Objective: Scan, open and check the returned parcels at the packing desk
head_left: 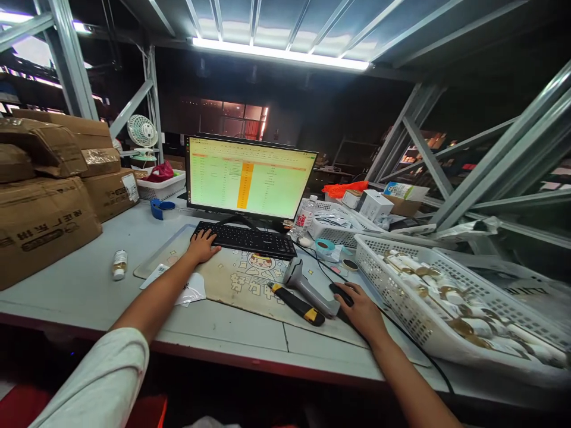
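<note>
My left hand (204,245) rests on the left end of a black keyboard (250,239), its fingers spread over the keys. On the right, my right hand (360,309) is wrapped over a black computer mouse (342,293). Between the hands, a grey barcode scanner (312,288) lies on a printed desk mat (236,279), beside a black and yellow utility knife (298,304). Behind the keyboard stands a monitor (247,178) showing a spreadsheet with an orange column. A white plastic packet (193,289) lies partly under my left forearm.
Cardboard boxes (44,232) are stacked at the left, near a small bottle (119,265). A white basket (397,297) of small bottles stands at the right. A water bottle (306,217), a blue tape dispenser (162,209) and a fan (142,132) are farther back.
</note>
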A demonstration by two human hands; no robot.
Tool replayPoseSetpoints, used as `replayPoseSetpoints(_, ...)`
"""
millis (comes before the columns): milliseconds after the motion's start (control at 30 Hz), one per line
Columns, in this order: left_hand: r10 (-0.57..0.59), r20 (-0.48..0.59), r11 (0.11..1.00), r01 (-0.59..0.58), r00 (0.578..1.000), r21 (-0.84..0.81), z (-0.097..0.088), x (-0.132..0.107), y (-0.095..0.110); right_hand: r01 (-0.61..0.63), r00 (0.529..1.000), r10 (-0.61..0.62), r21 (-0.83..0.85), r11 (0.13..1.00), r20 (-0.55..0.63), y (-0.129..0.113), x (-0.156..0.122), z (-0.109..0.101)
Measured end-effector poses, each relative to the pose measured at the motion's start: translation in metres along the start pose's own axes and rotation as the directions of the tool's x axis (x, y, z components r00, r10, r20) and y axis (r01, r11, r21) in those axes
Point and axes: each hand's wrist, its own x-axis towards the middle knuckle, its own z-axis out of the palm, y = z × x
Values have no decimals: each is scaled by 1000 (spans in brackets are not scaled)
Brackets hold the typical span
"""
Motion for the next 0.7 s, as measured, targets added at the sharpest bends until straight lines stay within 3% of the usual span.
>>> replayPoseSetpoints(700, 4, 1, 1000, -4, 1000, -27, 3, -2, -3, 2, 1000, -2, -15, 1000, 4, -2, -1, -3)
